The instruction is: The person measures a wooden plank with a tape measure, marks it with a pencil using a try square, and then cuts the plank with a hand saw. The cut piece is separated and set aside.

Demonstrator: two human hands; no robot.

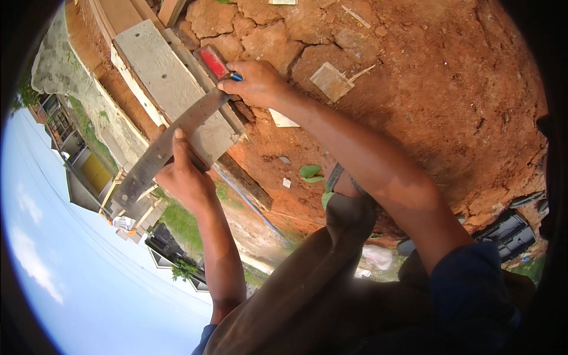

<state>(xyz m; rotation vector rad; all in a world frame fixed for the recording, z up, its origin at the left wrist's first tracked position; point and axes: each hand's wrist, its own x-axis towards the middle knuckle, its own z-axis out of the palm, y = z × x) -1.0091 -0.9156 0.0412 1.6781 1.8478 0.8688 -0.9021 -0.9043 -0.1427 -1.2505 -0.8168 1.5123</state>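
A long dark metal blade, like a handsaw's, lies slantwise across a grey board with nail heads in it. My left hand presses its thumb on the blade; its fingers curl at the board's edge, partly hidden. Beyond the blade's far end, my right hand is closed with a blue pen-like stick between thumb and fingers. A red piece with a dark rim sits beside those fingertips. Whether it joins the blade is hidden.
Cracked reddish earth spreads right of the boards. A flat pale scrap and a small green plant lie there. More timber extends at the upper left. A black case is at the lower right.
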